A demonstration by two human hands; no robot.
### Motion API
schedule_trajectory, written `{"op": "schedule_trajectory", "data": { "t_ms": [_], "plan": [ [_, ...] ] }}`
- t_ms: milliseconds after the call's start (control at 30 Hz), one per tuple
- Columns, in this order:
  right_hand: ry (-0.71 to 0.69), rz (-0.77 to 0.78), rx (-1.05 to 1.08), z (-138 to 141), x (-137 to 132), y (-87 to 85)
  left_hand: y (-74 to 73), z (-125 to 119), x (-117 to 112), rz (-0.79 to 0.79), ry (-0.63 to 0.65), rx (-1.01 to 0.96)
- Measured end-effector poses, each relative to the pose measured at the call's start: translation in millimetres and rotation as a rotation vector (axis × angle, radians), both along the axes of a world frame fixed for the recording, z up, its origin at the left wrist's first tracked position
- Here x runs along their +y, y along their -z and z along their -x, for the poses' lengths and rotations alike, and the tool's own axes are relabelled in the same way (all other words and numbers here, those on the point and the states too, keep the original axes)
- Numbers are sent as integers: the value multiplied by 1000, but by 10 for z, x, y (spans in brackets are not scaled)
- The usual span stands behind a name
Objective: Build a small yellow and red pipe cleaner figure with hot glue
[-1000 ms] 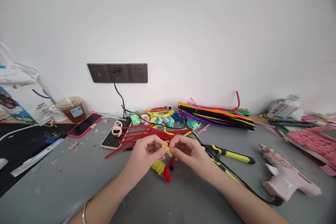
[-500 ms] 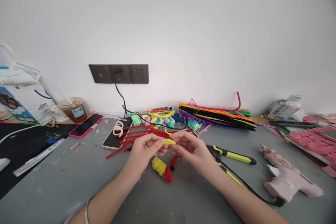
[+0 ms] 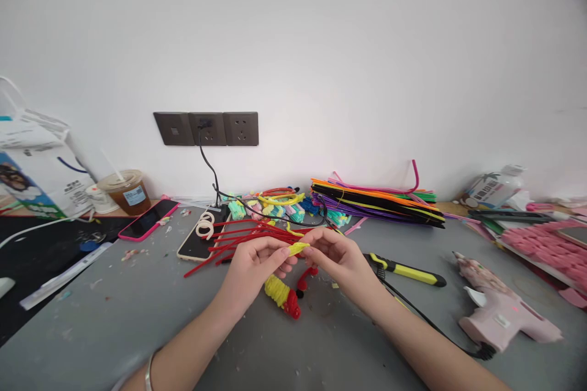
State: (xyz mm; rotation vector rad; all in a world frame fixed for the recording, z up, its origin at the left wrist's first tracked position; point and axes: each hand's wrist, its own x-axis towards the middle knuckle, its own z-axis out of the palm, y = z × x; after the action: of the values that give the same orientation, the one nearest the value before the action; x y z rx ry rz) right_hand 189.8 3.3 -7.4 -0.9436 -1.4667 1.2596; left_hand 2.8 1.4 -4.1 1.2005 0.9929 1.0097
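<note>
Between my two hands is a short piece of yellow pipe cleaner (image 3: 299, 248), looped or folded. My left hand (image 3: 261, 259) pinches its left end between thumb and fingers. At the other end, the fingertips of my right hand (image 3: 334, 253) are closed on it. Just below, a coiled yellow and red pipe-cleaner figure (image 3: 280, 294) lies on the grey table. Beside it rests a small bent red piece with dark and red ends (image 3: 305, 281). Red pipe cleaners (image 3: 243, 238) spread out behind my left hand.
Yellow-black pliers (image 3: 408, 272) and a pink glue gun (image 3: 502, 299) with its cable lie on the right. A bundle of coloured pipe cleaners (image 3: 376, 204) is against the wall. Phones (image 3: 149, 220), a drink cup (image 3: 126, 192) and a paper bag (image 3: 50, 165) stand or lie left.
The yellow piece has tilted, its right end now higher, as my fingers shift slightly on it. My hands stay in nearly the same place.
</note>
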Motion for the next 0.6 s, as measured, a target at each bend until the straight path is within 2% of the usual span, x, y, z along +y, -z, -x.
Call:
{"op": "schedule_trajectory", "data": {
  "t_ms": [300,600],
  "plan": [
    [-42,2,-48,21,3,24,3,-21,1,-102,-20,86],
    [-37,-26,-54,28,-25,4,30,-31,-29,-249,30,180]
  ]
}}
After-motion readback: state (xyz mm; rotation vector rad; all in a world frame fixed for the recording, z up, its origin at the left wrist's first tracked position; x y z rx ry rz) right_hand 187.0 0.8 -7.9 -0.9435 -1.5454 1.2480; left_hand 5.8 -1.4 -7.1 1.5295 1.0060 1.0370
